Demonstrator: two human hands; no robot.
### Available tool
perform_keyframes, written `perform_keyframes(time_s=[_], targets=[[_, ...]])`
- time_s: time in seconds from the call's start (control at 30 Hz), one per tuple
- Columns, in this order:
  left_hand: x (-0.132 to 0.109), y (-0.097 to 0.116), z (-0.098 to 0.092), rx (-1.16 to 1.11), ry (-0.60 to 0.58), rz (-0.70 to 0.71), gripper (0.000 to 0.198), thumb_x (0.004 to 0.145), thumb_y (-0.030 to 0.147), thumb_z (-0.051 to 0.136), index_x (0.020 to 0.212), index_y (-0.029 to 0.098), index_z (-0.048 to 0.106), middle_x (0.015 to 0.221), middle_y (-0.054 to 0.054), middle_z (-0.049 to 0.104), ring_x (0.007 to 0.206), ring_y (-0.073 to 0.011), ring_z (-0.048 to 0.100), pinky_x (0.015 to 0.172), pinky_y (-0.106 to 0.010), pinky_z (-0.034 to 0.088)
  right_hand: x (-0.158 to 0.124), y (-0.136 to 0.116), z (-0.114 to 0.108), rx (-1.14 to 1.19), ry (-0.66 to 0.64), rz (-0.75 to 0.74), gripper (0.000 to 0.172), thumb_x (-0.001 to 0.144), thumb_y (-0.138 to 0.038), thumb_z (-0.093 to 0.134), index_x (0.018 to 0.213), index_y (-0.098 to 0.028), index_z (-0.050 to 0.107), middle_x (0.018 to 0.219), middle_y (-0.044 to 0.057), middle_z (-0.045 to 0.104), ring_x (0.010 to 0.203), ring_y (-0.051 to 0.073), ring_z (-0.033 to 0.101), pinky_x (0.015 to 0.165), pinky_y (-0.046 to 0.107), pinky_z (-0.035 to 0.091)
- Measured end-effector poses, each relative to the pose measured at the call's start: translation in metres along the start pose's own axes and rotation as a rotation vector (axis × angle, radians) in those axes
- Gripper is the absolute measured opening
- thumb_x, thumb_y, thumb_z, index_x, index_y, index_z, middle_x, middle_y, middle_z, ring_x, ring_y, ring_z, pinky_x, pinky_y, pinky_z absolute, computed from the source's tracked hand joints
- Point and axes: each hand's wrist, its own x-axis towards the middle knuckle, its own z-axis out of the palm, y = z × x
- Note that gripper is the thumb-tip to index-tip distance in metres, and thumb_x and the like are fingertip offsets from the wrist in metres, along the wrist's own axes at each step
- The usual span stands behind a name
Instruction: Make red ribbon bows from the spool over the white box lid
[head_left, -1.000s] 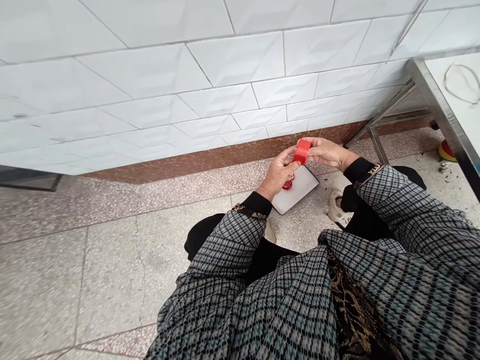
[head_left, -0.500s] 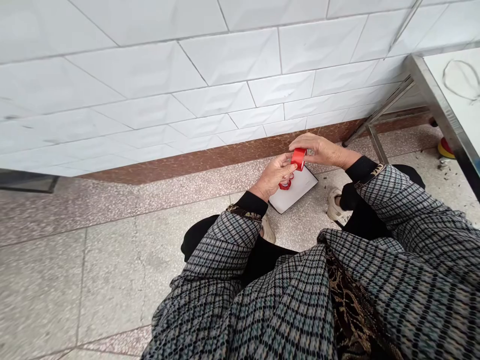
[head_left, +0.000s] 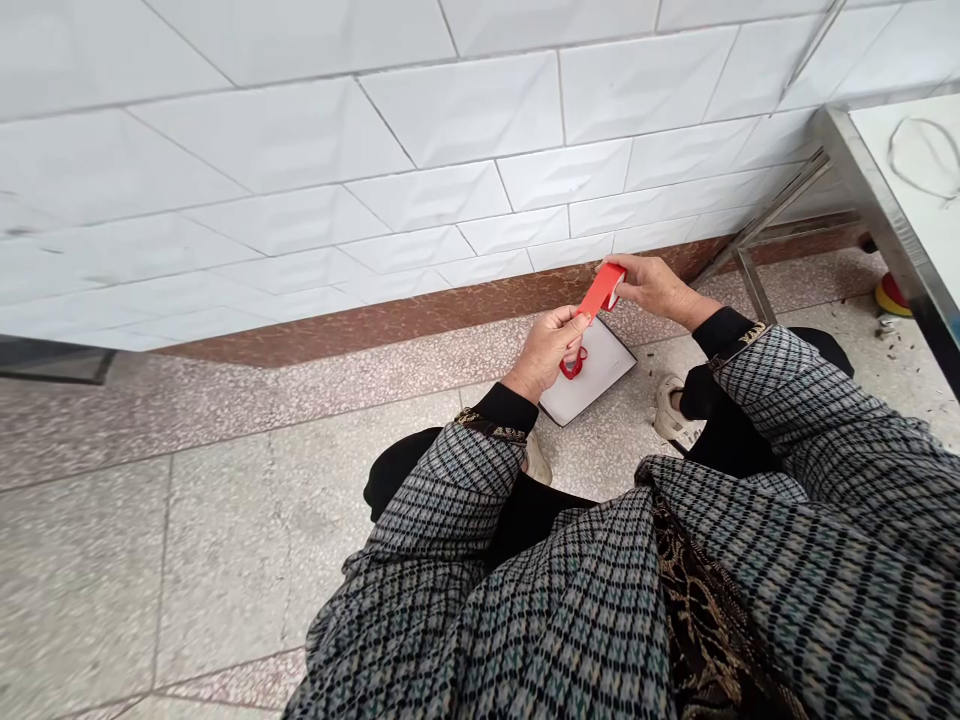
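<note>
Red tape [head_left: 596,294] is pinched between fingers of the left hand [head_left: 546,352], its roll [head_left: 613,296] gripped by the right hand [head_left: 660,290], apparently so the strip is held taut

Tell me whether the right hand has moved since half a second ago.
Yes: the right hand shifted rightward in view, toward the metal-edged table.

The left hand [head_left: 546,352] hides part of a loopy red thing [head_left: 574,371], and the view's edge cuts off the bench [head_left: 889,230]
</note>
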Motion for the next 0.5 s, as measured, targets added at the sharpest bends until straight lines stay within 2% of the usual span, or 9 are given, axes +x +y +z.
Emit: perform_keyframes(time_s=[0.17, 0.3, 0.5], targets=[[0.0, 0.001, 0.0, -0.017, -0.016, 0.036, 0.039, 0.091, 0.048, 0.088, 0.081, 0.017, 0.065, 0.049, 0.011, 0.041, 0.041, -0.0024, 0.027, 0.044, -0.018, 0.02, 0.004, 0.005, 0.006, 0.104, -0.011, 0.079, 0.038, 0.073, -0.016, 0.079, 0.11, -0.02, 0.079, 0.098, 0.002, 0.08, 0.1, 0.026, 0.071, 0.107, 0.044, 0.059], [0.0, 0.0, 0.001, 0.001, 0.001, 0.03, 0.04, 0.091, 0.048, 0.088, 0.079, 0.018, 0.065, 0.048, 0.011, 0.039, 0.041, -0.0027, 0.026, 0.045, -0.018, 0.02, 0.001, -0.002, 0.015, 0.264, -0.091, 0.116, 0.033, 0.077, -0.022, 0.08, 0.11, -0.02, 0.078, 0.102, 0.004, 0.081, 0.097, 0.023, 0.073, 0.104, 0.043, 0.06], [0.0, 0.0, 0.003, 0.012, 0.013, 0.024, 0.041, 0.091, 0.051, 0.089, 0.079, 0.017, 0.067, 0.049, 0.01, 0.038, 0.042, -0.0029, 0.026, 0.045, -0.019, 0.021, -0.004, -0.015, 0.02, 0.358, -0.1, 0.146, 0.029, 0.076, -0.024, 0.083, 0.104, -0.02, 0.078, 0.096, 0.003, 0.082, 0.097, 0.023, 0.073, 0.102, 0.041, 0.06]])
